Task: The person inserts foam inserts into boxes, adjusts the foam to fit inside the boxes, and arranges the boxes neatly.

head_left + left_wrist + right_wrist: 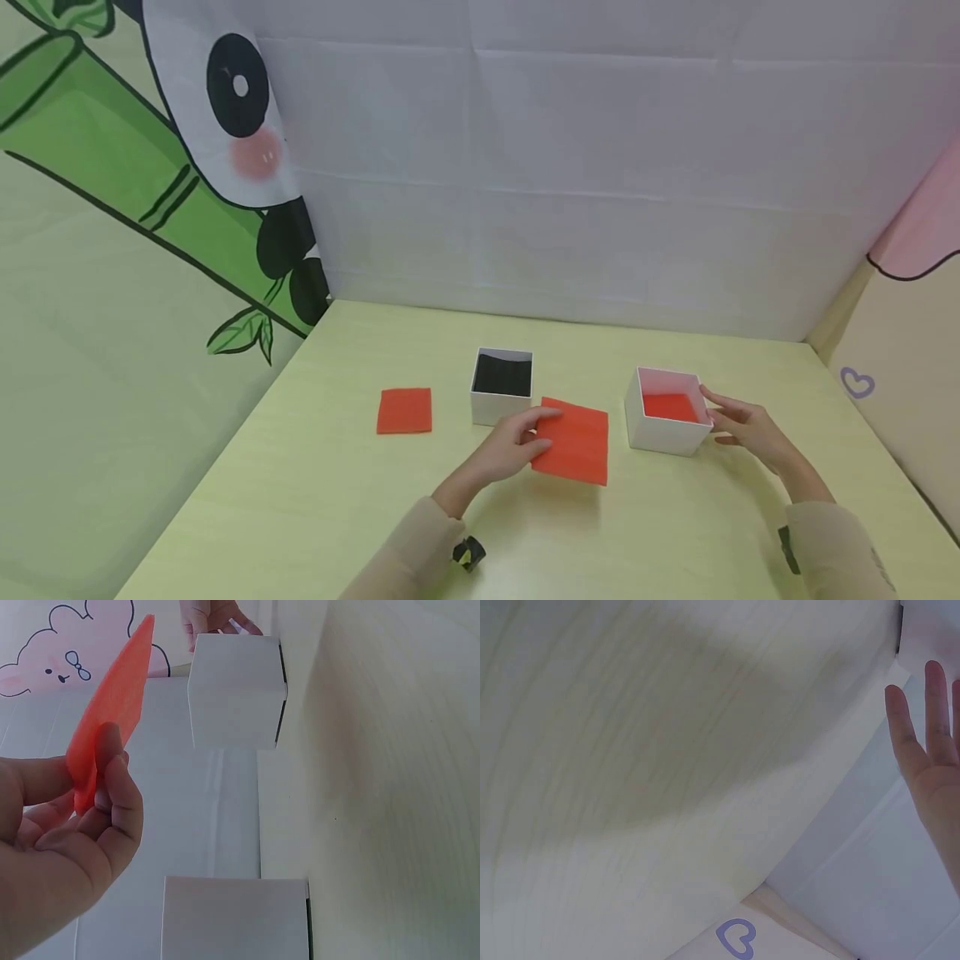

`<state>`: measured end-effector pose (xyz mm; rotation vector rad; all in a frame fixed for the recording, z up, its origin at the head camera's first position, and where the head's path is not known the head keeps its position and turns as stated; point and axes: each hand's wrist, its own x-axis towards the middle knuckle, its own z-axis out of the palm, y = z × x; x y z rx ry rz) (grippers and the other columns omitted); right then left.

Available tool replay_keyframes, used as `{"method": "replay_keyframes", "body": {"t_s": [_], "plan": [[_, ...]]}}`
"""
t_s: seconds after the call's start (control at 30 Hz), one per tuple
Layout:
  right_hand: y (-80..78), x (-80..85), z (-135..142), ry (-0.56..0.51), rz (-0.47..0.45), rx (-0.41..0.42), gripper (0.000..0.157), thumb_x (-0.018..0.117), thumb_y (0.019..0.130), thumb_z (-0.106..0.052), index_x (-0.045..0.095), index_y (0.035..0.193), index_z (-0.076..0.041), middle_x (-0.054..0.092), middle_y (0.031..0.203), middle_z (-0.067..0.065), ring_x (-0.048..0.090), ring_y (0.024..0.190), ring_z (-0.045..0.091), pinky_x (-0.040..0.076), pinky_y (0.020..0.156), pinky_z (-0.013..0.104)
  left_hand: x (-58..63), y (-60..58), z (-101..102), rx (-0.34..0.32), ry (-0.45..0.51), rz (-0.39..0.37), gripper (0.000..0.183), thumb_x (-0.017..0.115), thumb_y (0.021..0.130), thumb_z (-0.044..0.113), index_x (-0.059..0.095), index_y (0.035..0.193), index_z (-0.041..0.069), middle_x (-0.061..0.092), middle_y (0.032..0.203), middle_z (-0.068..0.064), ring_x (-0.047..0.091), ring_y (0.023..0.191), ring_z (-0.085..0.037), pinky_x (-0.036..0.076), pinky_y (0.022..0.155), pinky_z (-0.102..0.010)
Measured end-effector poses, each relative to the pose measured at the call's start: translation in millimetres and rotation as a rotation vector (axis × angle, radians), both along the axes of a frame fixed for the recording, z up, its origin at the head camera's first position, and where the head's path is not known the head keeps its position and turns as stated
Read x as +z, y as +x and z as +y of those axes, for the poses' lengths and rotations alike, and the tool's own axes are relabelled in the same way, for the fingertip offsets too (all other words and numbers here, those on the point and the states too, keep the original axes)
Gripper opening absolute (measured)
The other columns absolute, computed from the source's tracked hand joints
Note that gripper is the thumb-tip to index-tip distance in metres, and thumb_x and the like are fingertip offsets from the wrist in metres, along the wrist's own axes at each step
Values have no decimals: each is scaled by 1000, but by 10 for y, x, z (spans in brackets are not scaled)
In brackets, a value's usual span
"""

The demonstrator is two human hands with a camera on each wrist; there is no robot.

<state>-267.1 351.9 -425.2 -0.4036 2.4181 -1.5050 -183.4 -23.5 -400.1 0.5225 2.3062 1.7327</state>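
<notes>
My left hand [506,450] pinches a red square cloth [576,442] by its left edge, thumb on the near side. It is held above the table, between two white boxes. In the left wrist view the cloth [116,697] is seen nearly edge-on, with the fingers bent behind it. The right-hand white box [667,433] has a red piece [670,407] inside. My right hand [753,429] touches that box's right side, with fingertips at the rim. In the right wrist view the right hand's fingers [937,712] are extended beside the box.
A second white box [498,410] with a black piece [502,375] inside stands left of the held cloth. Another red square cloth [405,411] lies flat farther left on the pale wooden table [300,508]. A white curtain [570,183] hangs behind the table.
</notes>
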Motion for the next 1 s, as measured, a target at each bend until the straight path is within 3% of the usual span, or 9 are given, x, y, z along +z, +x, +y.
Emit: {"method": "replay_keyframes", "body": {"t_s": [0.27, 0.53, 0.67, 0.73, 0.9, 1.0], "plan": [[48, -22, -9, 2, 5, -10, 53, 50, 92, -20, 26, 134, 2, 36, 125, 37, 58, 84, 2, 49, 74, 36, 231, 36, 107, 4, 25, 1, 38, 52, 87, -4, 49, 125, 0, 51, 112, -15, 59, 84, -24, 49, 69, -28], [60, -41, -20, -9, -8, -18, 55, 51, 92, -21, 25, 134, 3, 33, 128, 37, 57, 84, 2, 48, 75, 38, 90, -180, 237, 31, 38, 15, 36, 59, 85, 2, 55, 120, 8, 55, 95, -4, 58, 72, -14, 47, 60, -25], [64, -51, -20, -12, -13, -22, 55, 51, 92, -22, 26, 134, 1, 33, 128, 37, 58, 85, 3, 48, 75, 38, 101, -240, 304, 40, 57, 4, 34, 60, 84, 3, 57, 117, 8, 55, 90, -3, 59, 70, -14, 48, 60, -26], [68, -52, -21, -9, -15, -25, 55, 51, 92, -23, 26, 135, 0, 33, 128, 36, 58, 85, 4, 48, 76, 38, 177, -227, 322, 39, 76, 1, 33, 59, 84, 0, 56, 116, 3, 55, 89, -6, 59, 69, -15, 48, 61, -26], [67, -47, -16, -7, -13, -25, 55, 51, 92, -23, 25, 134, 1, 33, 128, 36, 58, 85, 4, 48, 76, 38, 156, -359, 381, 42, 98, -16, 34, 60, 83, -1, 55, 117, 1, 55, 89, -7, 60, 70, -16, 50, 63, -26], [64, -45, -13, -11, -9, -24, 55, 51, 92, -22, 26, 134, 2, 33, 128, 37, 58, 84, 4, 48, 75, 38, 85, -467, 427, 48, 88, -27, 36, 61, 84, 2, 55, 119, 4, 55, 90, -5, 60, 71, -14, 50, 64, -26]]}}
